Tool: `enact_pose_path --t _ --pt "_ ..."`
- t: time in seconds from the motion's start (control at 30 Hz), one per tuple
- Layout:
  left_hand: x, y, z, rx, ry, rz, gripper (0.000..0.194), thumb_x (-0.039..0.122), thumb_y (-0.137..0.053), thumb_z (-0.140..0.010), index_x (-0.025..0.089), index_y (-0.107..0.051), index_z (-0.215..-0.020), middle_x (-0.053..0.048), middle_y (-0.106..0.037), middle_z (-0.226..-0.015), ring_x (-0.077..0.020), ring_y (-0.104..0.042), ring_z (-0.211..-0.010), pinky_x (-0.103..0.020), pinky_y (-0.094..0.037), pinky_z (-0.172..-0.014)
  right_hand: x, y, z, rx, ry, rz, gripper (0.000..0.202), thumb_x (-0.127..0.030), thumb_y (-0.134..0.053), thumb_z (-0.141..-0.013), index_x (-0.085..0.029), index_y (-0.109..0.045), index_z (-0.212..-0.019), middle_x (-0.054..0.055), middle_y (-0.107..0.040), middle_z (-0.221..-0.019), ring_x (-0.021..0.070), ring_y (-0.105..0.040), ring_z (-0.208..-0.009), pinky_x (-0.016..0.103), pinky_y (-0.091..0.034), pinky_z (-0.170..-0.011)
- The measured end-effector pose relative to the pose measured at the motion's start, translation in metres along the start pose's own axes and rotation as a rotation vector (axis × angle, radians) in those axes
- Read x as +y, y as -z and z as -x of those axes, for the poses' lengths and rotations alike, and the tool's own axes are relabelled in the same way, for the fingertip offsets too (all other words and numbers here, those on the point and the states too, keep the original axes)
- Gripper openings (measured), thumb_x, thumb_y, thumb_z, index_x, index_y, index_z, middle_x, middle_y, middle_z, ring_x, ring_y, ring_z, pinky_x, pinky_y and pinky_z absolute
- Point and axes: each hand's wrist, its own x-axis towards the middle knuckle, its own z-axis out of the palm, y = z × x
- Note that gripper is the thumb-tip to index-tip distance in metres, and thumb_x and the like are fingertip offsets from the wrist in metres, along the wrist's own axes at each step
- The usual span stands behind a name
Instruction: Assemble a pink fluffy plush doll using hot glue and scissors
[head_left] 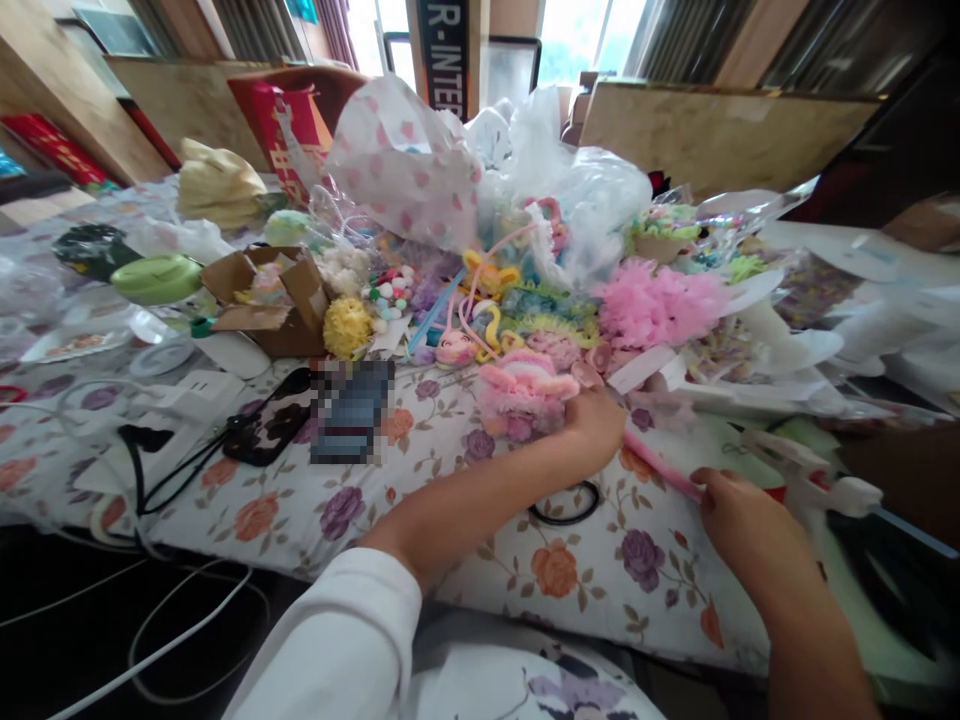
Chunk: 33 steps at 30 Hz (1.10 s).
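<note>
A thin pink strip (660,465) runs straight between my two hands, just above the cloth. My right hand (739,515) pinches its near end between thumb and fingers. At the far end my left hand (596,425) is closed around the strip, its fingertips mostly hidden behind the hand. Touching or just beside the left hand lies a fluffy pink plush piece (525,395). Behind it sits a small doll-faced trinket (455,347) with pink cords. A black ring-shaped band (566,518) lies on the cloth below my left wrist.
A floral tablecloth (450,540) covers the table. Craft pieces, pink fluff (660,300) and plastic bags (409,160) pile up at the back. Left are a cardboard box (289,315), phone (274,420), pixelated device (352,410) and white cables (202,620). A glue gun (806,465) lies right.
</note>
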Motion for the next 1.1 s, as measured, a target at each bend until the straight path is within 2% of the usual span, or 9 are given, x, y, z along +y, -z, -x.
enact_pose_path --t 0.17,0.23,0.33,0.43,0.53,0.73,0.9,1.03,1.1 --pt "0.005 -0.005 0.001 0.135 -0.053 -0.153 0.043 -0.003 -0.033 -0.088 -0.005 -0.058 -0.122 -0.031 -0.054 -0.131 -0.038 -0.051 -0.124 -0.05 -0.046 -0.092 -0.002 0.005 0.01 0.087 0.044 0.08 0.024 -0.009 -0.045 -0.085 -0.017 -0.067 -0.084 0.01 -0.067 -0.083 0.0227 -0.061 -0.07 0.03 -0.033 -0.053" --pt "0.006 -0.009 0.008 0.158 -0.171 -0.172 0.038 0.004 -0.036 -0.091 -0.002 -0.061 -0.118 -0.028 -0.058 -0.126 -0.0365 -0.054 -0.12 -0.05 -0.044 -0.094 -0.004 0.009 0.013 0.164 0.059 0.071 0.019 -0.01 -0.049 -0.084 -0.017 -0.067 -0.082 0.01 -0.066 -0.083 0.0242 -0.06 -0.076 0.03 -0.036 -0.057" --pt "0.006 -0.025 0.02 0.134 -0.401 -0.159 0.031 0.016 -0.044 -0.093 0.008 -0.065 -0.114 -0.017 -0.066 -0.119 -0.027 -0.059 -0.113 -0.04 -0.045 -0.096 -0.016 0.012 0.01 0.248 0.042 0.006 0.015 -0.017 -0.052 -0.088 -0.017 -0.067 -0.084 0.009 -0.064 -0.082 0.0221 -0.058 -0.073 0.03 -0.036 -0.058" --pt "0.001 -0.042 0.032 0.106 -0.569 -0.141 0.042 0.029 -0.043 -0.097 0.012 -0.053 -0.134 -0.012 -0.051 -0.144 -0.0244 -0.04 -0.137 -0.039 -0.032 -0.112 -0.031 0.007 0.001 0.234 0.056 -0.09 0.021 -0.025 -0.05 -0.093 -0.017 -0.068 -0.087 0.008 -0.064 -0.083 0.0191 -0.056 -0.069 0.029 -0.034 -0.056" --pt "-0.005 -0.048 0.038 0.037 -0.489 -0.093 0.059 0.048 -0.04 -0.096 0.012 -0.043 -0.142 -0.014 -0.042 -0.151 -0.0296 -0.038 -0.139 -0.047 -0.03 -0.113 -0.038 -0.003 -0.006 0.201 0.034 -0.159 0.02 -0.02 -0.05 -0.093 -0.016 -0.07 -0.091 0.008 -0.065 -0.084 0.0193 -0.057 -0.074 0.028 -0.034 -0.058" --pt "-0.014 -0.038 0.033 0.032 -0.323 -0.075 0.057 0.049 -0.042 -0.095 0.017 -0.046 -0.141 -0.02 -0.039 -0.151 -0.0324 -0.034 -0.142 -0.049 -0.028 -0.114 -0.036 -0.009 -0.005 0.208 0.014 -0.192 0.021 -0.017 -0.05 -0.093 -0.017 -0.071 -0.095 0.008 -0.066 -0.087 0.0196 -0.056 -0.08 0.029 -0.034 -0.062" --pt "-0.016 -0.032 0.036 0.009 -0.194 -0.089 0.067 0.052 -0.044 -0.093 0.011 -0.038 -0.146 -0.025 -0.028 -0.155 -0.0346 -0.023 -0.146 -0.052 -0.022 -0.116 -0.037 -0.004 -0.003 0.219 0.024 -0.169 0.023 -0.015 -0.048 -0.092 -0.016 -0.071 -0.089 0.009 -0.066 -0.085 0.0209 -0.054 -0.079 0.031 -0.033 -0.061" --pt "-0.016 -0.009 0.066 -0.089 -0.234 0.016 0.07 0.048 -0.047 -0.093 0.002 -0.036 -0.145 -0.025 -0.027 -0.155 -0.0334 -0.022 -0.146 -0.046 -0.022 -0.118 -0.038 0.008 -0.004 0.277 0.055 -0.14 0.023 -0.018 -0.05 -0.092 -0.016 -0.07 -0.08 0.01 -0.066 -0.083 0.0234 -0.053 -0.083 0.032 -0.033 -0.063" --pt "-0.022 0.007 0.087 -0.095 -0.344 0.153 0.059 0.038 -0.052 -0.093 0.008 -0.041 -0.143 -0.019 -0.034 -0.154 -0.0281 -0.033 -0.143 -0.039 -0.032 -0.114 -0.042 0.014 -0.007 0.304 0.068 -0.169 0.021 -0.021 -0.052 -0.092 -0.017 -0.07 -0.081 0.01 -0.065 -0.083 0.024 -0.053 -0.085 0.031 -0.034 -0.065"
